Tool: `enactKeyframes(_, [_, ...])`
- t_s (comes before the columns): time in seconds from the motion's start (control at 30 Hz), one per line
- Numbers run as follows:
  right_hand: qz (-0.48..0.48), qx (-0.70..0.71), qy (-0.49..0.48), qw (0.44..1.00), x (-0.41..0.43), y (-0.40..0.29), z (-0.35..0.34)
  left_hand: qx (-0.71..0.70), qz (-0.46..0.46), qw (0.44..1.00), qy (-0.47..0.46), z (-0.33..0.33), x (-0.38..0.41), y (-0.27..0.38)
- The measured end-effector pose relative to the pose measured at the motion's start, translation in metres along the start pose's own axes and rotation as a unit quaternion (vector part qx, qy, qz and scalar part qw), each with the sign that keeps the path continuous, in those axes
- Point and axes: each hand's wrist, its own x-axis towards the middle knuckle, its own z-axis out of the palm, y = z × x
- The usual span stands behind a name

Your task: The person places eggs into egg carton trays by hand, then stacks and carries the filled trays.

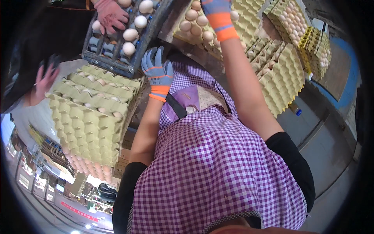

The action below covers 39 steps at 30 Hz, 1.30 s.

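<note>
My left hand (157, 70), in a grey-blue glove with an orange cuff, is raised beside the roller conveyor (133, 65), fingers spread and holding nothing. White and pale eggs (130, 34) lie on the conveyor's rollers. My right hand (216, 8), gloved alike, reaches to the top edge over a pulp egg tray (245, 17); its fingers are cut off by the frame, so what it touches is hidden. Brown eggs (191, 15) sit in the tray just left of that hand.
A co-worker's pink-gloved hand (111, 16) rests over the conveyor; their other hand (45, 82) is at the left. Stacked egg trays (87, 125) stand at the left, more trays (280, 79) at the right. Filled trays (292, 23) stand at the upper right.
</note>
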Motion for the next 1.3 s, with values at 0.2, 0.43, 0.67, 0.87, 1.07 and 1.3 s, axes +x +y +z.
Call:
enactKeyframes(0.2, [0.052, 0.111, -0.001, 0.992, -0.05, 0.018, -0.026, -0.082, -0.017, 0.993, -0.08, 0.041, 0.015, 0.01])
enactKeyframes(0.43, [0.392, 0.16, -0.054, 0.904, -0.265, 0.127, -0.008, 0.021, -0.234, 0.906, -0.351, 0.14, -0.102, -0.044])
enactKeyframes(0.67, [0.505, -0.119, -0.326, 0.791, -0.401, 0.401, 0.096, 0.195, -0.225, 0.822, -0.485, 0.208, -0.174, -0.088])
enactKeyframes(0.87, [0.662, -0.081, -0.293, 0.685, -0.398, 0.529, 0.214, 0.197, -0.204, 0.875, -0.392, 0.212, -0.158, -0.117])
enactKeyframes(1.07, [0.48, -0.258, -0.142, 0.827, -0.451, 0.715, 0.254, 0.132, -0.151, 0.916, -0.348, 0.232, -0.153, -0.137])
enactKeyframes(1.3, [0.562, -0.044, -0.049, 0.824, -0.487, 0.756, 0.278, 0.114, -0.146, 0.917, -0.354, 0.22, -0.133, -0.143])
